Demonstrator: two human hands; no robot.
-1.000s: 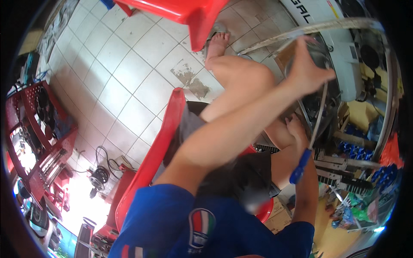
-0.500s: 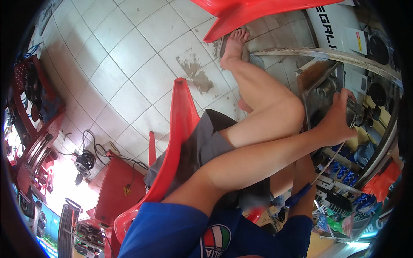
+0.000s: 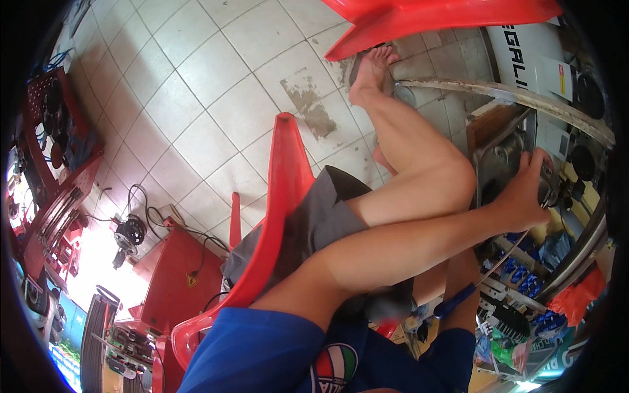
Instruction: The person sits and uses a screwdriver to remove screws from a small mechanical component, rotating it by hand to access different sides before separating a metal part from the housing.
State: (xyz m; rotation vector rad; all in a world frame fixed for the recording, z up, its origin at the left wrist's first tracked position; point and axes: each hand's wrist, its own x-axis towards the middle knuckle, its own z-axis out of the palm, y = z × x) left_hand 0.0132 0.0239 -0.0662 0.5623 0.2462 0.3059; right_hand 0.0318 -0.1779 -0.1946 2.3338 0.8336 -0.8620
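Observation:
My left hand (image 3: 527, 190) reaches across to the right, its fingers curled round a grey metal part (image 3: 550, 187) over a metal tray (image 3: 488, 190). Inside the tray, beside the fingers, lies a round metal piece (image 3: 502, 154). A screwdriver (image 3: 454, 302) with a blue handle slants across in front of my right forearm (image 3: 464, 272). Its long thin shaft runs up to the underside of my left hand, where the tip is hidden. Behind my left forearm my right forearm disappears, and the right hand cannot be seen.
A red plastic chair (image 3: 285, 170) is under me; another red chair (image 3: 452, 23) stands at the top. A curved pale rail (image 3: 504, 92) passes beyond the tray. Shelves at lower right hold a black brush (image 3: 508, 321) and an orange-red bag (image 3: 580, 296). A red metal box (image 3: 187, 268) sits lower left.
The whole view has shifted a little, so most of the scene sits slightly farther right and lower. My left hand keeps its grip on the metal part.

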